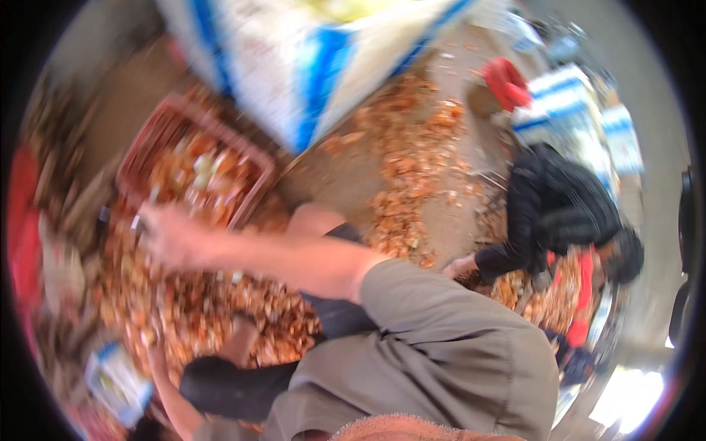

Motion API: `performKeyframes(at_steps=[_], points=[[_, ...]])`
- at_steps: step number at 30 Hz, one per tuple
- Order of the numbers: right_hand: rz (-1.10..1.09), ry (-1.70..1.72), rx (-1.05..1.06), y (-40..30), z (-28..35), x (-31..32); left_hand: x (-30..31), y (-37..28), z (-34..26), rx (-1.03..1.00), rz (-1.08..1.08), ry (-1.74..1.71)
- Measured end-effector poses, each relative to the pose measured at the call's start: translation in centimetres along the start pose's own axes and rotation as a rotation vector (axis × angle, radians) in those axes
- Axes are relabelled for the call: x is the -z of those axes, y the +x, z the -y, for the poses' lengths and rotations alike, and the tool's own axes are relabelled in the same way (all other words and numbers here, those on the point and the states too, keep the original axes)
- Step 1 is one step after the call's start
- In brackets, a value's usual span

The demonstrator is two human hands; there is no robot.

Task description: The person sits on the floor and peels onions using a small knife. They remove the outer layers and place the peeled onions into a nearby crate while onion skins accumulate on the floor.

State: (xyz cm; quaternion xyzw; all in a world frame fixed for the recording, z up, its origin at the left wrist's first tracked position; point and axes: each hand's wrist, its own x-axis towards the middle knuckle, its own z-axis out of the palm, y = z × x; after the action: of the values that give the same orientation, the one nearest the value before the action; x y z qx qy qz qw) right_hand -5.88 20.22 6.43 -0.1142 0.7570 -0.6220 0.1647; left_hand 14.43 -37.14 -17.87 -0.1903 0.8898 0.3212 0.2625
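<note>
My right arm reaches across to a red plastic crate [179,102], and my right hand [171,237] is beside its near rim. A small bright piece shows at the fingers, but blur hides what it is and whether I grip it. Inside the crate lie onions and orange-brown skins, with a pale peeled onion [204,168] among them. Lower down, my left hand [156,353] is over the heap of onions and onion skins [193,308]; its fingers are too blurred to read. My bent legs in dark trousers [237,388] border the heap.
A large white sack with blue stripes [325,82] stands beyond the crate. Loose skins [408,165] cover the floor. At right a person in dark clothes [562,204] bends low, near a red container [504,82] and more sacks [568,121]. A printed bag [118,383] lies lower left.
</note>
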Motion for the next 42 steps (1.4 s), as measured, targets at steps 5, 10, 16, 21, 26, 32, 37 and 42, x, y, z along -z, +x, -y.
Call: performKeyframes(at_steps=[5, 10, 16, 21, 26, 32, 37, 42], points=[[-0.166, -0.119, 0.099, 1.6, -3.0, -1.5, -8.8, -4.6, 0.7, 0.231, -0.15, 0.05], [-0.095, -0.124, -0.051, 1.7, -2.8, -1.9, -18.5, -8.6, -0.9, 0.388, -0.29, -0.198], [-0.087, -0.124, -0.024, 2.3, -4.8, -2.5, -26.0, -9.2, -2.9, 0.479, -0.427, -0.433], [-0.074, -0.22, 0.021, 2.3, -4.7, -3.1, -27.3, -6.9, -3.7, 0.455, -0.534, -0.47], [-0.076, -0.189, -0.053, 2.4, -4.3, -3.1, -18.4, 0.2, -5.7, 0.141, -0.498, -0.127], [-0.126, -0.246, -0.012, 3.4, -5.5, -2.6, -5.7, 11.9, -16.7, -0.179, -0.405, 0.154], [-0.125, -0.172, -0.102, 2.8, -4.4, -2.2, -5.0, 21.3, -21.1, -0.198, -0.33, 0.362], [-0.112, -0.182, -0.173, 2.3, -3.9, -1.5, -8.7, 27.8, -21.3, -0.112, -0.343, 0.321]])
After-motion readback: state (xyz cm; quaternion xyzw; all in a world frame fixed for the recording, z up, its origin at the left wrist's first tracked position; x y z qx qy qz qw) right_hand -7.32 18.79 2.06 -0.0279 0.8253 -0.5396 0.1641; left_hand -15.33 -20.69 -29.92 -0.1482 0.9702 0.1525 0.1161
